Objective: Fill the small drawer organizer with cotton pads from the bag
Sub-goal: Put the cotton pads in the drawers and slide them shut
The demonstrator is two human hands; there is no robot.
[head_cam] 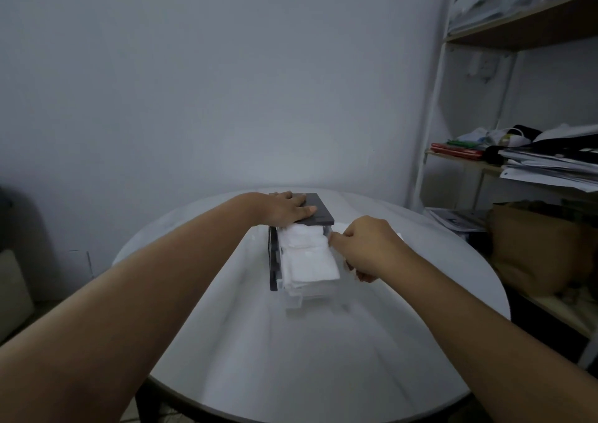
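A small drawer organizer with a dark grey top (318, 210) stands at the middle of the round white table (246, 341). Its clear drawer (310, 296) is pulled out toward me and holds a pile of white cotton pads (307, 257). My left hand (284, 210) lies flat on the organizer's top, fingers spread. My right hand (362, 248) is at the drawer's right side, fingers curled, with the fingertips touching the pads' right edge. Something white (341, 226) lies just behind the right hand; I cannot tell whether it is the bag.
A metal shelf rack (430, 125) with papers, clothes and a brown bag (537, 248) stands at the right, close to the table's edge. A plain wall is behind the table. A dark shape sits at the far left (13, 228).
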